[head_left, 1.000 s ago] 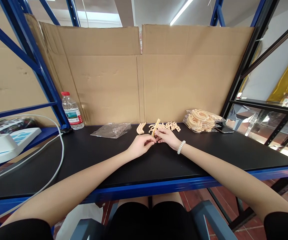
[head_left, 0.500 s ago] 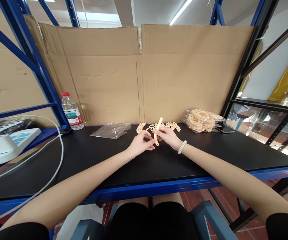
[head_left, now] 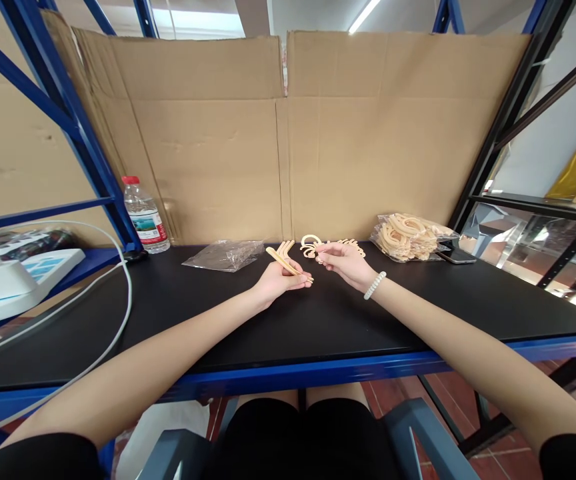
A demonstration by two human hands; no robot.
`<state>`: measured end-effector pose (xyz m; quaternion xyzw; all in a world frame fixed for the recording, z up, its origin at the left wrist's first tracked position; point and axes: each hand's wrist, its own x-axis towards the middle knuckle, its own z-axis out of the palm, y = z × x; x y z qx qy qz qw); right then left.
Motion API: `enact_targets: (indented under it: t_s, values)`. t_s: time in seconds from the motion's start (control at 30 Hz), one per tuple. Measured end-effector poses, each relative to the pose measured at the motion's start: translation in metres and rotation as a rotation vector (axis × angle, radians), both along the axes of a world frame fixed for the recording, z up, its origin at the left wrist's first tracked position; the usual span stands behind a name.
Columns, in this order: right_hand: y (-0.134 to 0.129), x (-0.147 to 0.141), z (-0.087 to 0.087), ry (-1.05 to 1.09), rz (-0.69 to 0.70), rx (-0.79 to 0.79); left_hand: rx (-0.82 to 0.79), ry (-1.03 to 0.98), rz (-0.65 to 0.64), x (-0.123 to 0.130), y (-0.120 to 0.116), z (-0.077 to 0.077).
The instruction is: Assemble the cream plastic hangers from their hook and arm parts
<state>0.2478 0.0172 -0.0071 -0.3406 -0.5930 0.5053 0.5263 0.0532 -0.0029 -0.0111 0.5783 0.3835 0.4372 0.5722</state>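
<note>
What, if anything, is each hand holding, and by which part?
Left hand: a pale strip, gripped toward its lower end. Right hand: cannot tell.

Single head-worn view, from above the lap (head_left: 253, 433), forward and down across the table (head_left: 348, 327), at close range, facing upright cardboard (head_left: 208, 153).

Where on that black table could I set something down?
Bare table shows between the left forearm, right forearm and blue front edge; between phone and right forearm; and between white cable and flat plastic bag. Crowded: the back middle, with loose pale pieces near the right fingers, and the back right, with the packed bag.
</note>
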Motion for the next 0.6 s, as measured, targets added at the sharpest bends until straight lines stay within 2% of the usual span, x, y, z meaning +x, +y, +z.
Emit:
enact_targets:
  t_s: [0.1, 0.2, 0.43, 0.6]
  values:
    - [0.0021, 0.0032, -0.0024, 0.135, -0.012, -0.116, 0.031, 0.016, 0.038, 0.0006, -0.0015, -0.0006]
    - [0.0022, 0.0025, -0.0042, 0.179, -0.006, -0.154, 0.105, 0.015, 0.047, 0.0019, -0.0026, -0.002]
    - [0.0002, 0.0008, -0.002, 0.06, 0.153, -0.115, 0.236, 0.018, 0.088, 0.0011, 0.0014, -0.0068]
    - [-0.0008, 0.0021, 0.0, -0.014, 0.182, -0.203, 0.285, 0.049, 0.115, 0.001, 0.0022, -0.007]
